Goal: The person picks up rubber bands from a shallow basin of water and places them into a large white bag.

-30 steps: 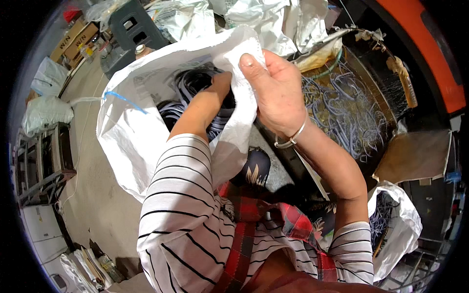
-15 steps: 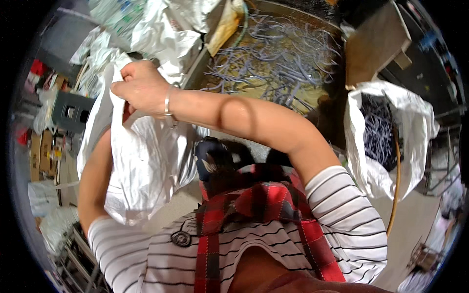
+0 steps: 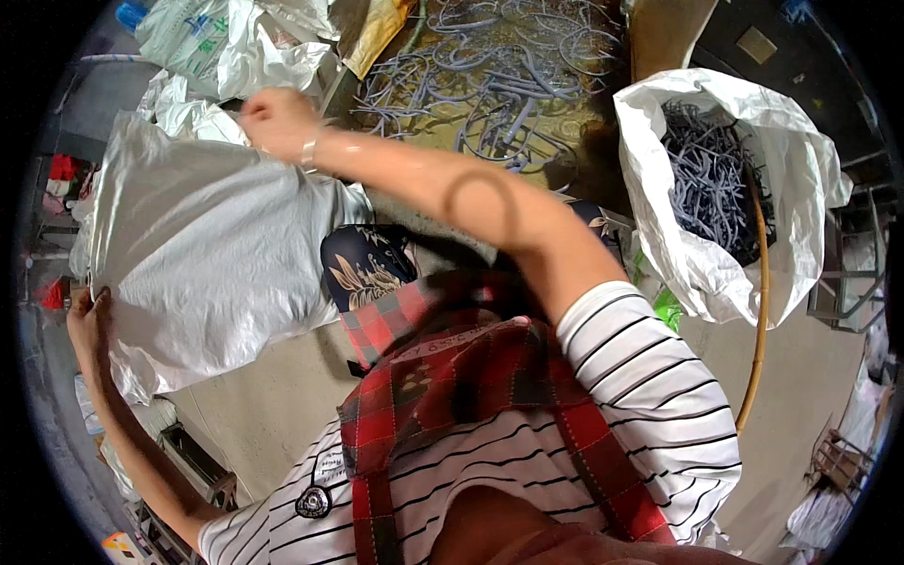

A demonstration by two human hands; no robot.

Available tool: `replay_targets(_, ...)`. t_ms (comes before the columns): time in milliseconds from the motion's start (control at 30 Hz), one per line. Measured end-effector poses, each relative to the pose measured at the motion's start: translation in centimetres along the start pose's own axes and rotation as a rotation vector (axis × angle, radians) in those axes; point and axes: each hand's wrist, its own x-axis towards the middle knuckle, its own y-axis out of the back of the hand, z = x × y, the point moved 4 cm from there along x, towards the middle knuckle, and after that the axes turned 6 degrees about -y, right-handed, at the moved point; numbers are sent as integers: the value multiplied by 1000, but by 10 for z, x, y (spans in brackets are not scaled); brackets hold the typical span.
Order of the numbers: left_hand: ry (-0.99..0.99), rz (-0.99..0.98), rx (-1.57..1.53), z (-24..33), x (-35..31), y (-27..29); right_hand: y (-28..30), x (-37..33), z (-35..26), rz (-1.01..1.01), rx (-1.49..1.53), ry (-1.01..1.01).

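White sack (image 3: 217,254), one: stretched out beside the patterned left knee (image 3: 363,268). Left hand (image 3: 89,315): drawn out, now pinching its left edge; handling has shifted from interior to edge. Right hand (image 3: 282,122): blurred near the upper corner; whether closed, we cannot tell.

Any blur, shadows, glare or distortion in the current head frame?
Head view: right hand motion-blurred; dark ring, likely a shadow, across the bare right forearm. Head view: pale sheen on the large white plastic-looking sack at left. Head view: fisheye bending, corners black.
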Motion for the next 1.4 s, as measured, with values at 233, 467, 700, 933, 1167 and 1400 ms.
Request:
replay_targets(233, -447, 519, 255, 152, -71, -13, 238, -34, 174, 56, -702, -331)
replay_targets(467, -496, -39, -853, 283, -72, -212, 317, -65, 249, -237, -1116, -571)
replay_targets(700, -59, -381, -1431, 321, 22, -404, 234, -89, 329, -742, -1155, -453)
replay_targets(933, 272, -534, -1459, 296, 44, -521, 207, -105, 365, -995, -1080, -790)
replay_targets(1167, 274, -519, -1400, 296, 61, -533, 243, -31, 270, -547, -1186, -542)
replay_targets(1400, -358, -459, -1045, 321, 56, -546, 282, 30, 148, -412, -1206, -322)
